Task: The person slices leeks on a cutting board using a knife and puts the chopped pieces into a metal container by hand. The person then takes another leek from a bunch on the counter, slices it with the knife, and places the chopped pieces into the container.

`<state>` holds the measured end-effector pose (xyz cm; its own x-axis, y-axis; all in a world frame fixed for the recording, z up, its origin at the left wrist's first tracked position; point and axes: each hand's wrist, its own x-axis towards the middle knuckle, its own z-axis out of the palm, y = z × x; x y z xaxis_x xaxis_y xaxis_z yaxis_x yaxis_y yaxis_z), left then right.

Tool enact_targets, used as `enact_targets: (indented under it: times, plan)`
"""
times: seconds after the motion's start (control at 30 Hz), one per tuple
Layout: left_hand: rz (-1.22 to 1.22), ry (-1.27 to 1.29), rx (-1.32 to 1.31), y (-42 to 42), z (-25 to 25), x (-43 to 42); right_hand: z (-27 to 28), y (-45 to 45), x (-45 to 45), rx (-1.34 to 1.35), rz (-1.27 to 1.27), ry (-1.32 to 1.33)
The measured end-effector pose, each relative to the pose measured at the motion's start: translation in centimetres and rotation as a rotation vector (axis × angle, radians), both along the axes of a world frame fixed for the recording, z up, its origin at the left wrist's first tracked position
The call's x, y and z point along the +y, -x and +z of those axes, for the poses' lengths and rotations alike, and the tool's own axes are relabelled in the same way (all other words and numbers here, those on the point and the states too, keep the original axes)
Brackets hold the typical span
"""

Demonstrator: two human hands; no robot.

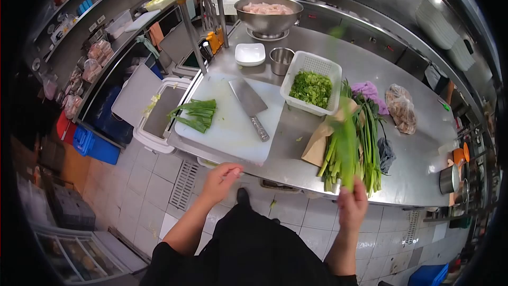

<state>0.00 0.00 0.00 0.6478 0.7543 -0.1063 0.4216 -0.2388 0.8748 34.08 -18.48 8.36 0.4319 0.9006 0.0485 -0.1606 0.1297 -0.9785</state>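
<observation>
My right hand is closed around the lower end of a green onion, held upright and blurred by motion. Behind it, a bundle of green onions lies partly on brown paper near the counter's front edge. My left hand is in front of the cutting board, its fingers drawn together with nothing visible in them. On the white board, a cleaver lies with its handle toward me, right of a pile of cut green leaves.
A white basket holds chopped greens. Behind are a metal cup, a white dish and a steel bowl of pale meat. A bagged item and purple cloth lie right. An open bin stands left.
</observation>
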Motion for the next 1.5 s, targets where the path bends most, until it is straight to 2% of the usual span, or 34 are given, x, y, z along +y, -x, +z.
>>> enact_targets:
  times: [0.07, 0.1, 0.17, 0.2, 0.27, 0.3, 0.37, 0.43, 0.5, 0.57, 0.67, 0.7, 0.73, 0.77, 0.83, 0.87, 0.9, 0.97, 1.0, 1.07, 1.13, 1.17, 1.23, 1.3, 1.33, 1.37, 1.43, 1.5]
  plan:
    - [0.051, 0.385, -0.357, 0.0, 0.7, 2.4, -0.3, 1.3, 2.6, -0.022, 0.095, -0.024]
    - [0.061, 0.488, -0.392, 0.8, 1.5, -2.0, 3.2, 4.1, 0.2, -0.055, 0.095, 0.079]
    - [0.054, 0.685, -0.958, 0.8, 5.4, -0.1, 3.9, 8.2, 4.0, -0.361, 0.361, 0.042]
    - [0.045, 0.650, -0.960, 1.4, 7.6, 2.1, 3.6, 10.5, 6.5, -0.367, 0.363, 0.007]
    - [0.164, 0.675, -1.246, 2.8, 10.6, 5.3, 3.0, 13.9, 10.0, -0.604, 0.353, -0.113]
    - [0.165, 0.663, -1.249, 4.2, 11.1, 7.8, 2.4, 15.0, 11.9, -0.606, 0.358, -0.124]
    - [0.443, 0.529, -1.249, 7.1, 11.7, 13.0, 0.2, 16.7, 15.3, -0.534, 0.322, 0.246]
    - [0.421, 0.552, -1.254, 9.3, 11.3, 19.0, -2.6, 18.0, 19.5, -0.574, 0.235, 0.250]
    - [0.423, 0.599, -1.111, 10.4, 9.5, 25.1, -5.0, 18.6, 23.5, -0.717, 0.165, 0.202]
    - [0.367, 0.676, -1.118, 10.4, 8.1, 30.5, -6.7, 19.3, 27.3, -0.696, 0.117, 0.223]
    - [0.369, 0.667, -0.828, 10.0, 4.7, 38.3, -7.9, 19.8, 31.9, -0.725, 0.038, 0.263]
    - [0.420, 0.676, -0.512, 10.5, 3.5, 40.9, -8.0, 19.7, 33.2, -0.869, -0.002, 0.218]
    - [0.517, 0.224, -0.083, 11.1, 1.0, 43.0, -8.4, 19.6, 33.6, -1.014, -0.035, 0.172]
    - [0.575, -0.246, 0.333, 11.3, -0.8, 44.5, -8.8, 18.9, 33.4, -1.017, -0.045, 0.189]
    - [0.546, -0.547, 0.277, 12.9, -0.5, 43.3, -9.2, 16.5, 32.4, -1.199, -0.231, 0.278]
    - [0.528, -0.407, 0.211, 12.1, 1.8, 41.8, -9.4, 15.7, 31.8, -1.283, -0.263, 0.359]
    - [0.464, -0.381, 0.106, 11.0, 1.8, 40.6, -10.1, 15.3, 31.4, -1.286, -0.269, 0.369]
    - [0.218, -0.426, 0.019, 8.0, 1.7, 37.6, -12.5, 13.9, 31.2, -1.359, -0.125, 0.634]
    - [0.120, -0.442, 0.012, 6.2, 1.5, 36.2, -14.2, 12.9, 31.4, -1.225, -0.100, 0.562]
    - [0.015, -0.468, 0.004, 3.9, 1.3, 34.9, -13.4, 12.4, 31.6, -1.208, -0.071, 0.592]
    - [-0.311, -0.526, 0.184, 2.6, 0.9, 34.4, -11.1, 12.5, 31.0, -1.180, -0.037, 0.626]
    - [-0.314, -0.527, 0.186, 2.3, 0.3, 34.0, -9.4, 12.6, 30.2, -1.115, -0.028, 0.662]
    - [-0.567, -0.610, 0.347, 1.8, -0.9, 33.5, -8.0, 12.3, 29.2, -1.043, -0.022, 0.697]
    - [-0.605, -0.625, 0.433, 0.9, -1.2, 33.2, -8.1, 10.7, 27.6, -0.796, -0.088, 0.636]
    - [-0.618, -0.659, 0.482, 0.3, -1.3, 33.0, -8.2, 9.3, 27.1, -0.563, -0.052, 0.617]
    - [-0.633, -0.695, 0.531, -0.4, -1.2, 32.9, -8.4, 8.2, 26.8, -0.558, -0.061, 0.621]
    - [-0.634, -0.709, 0.516, -1.6, -1.1, 32.9, -8.5, 6.3, 26.2, -0.278, -0.150, 0.647]
    - [-0.625, -0.711, 0.503, -2.9, -1.0, 32.7, -9.6, 4.5, 25.6, -0.265, -0.195, 0.594]
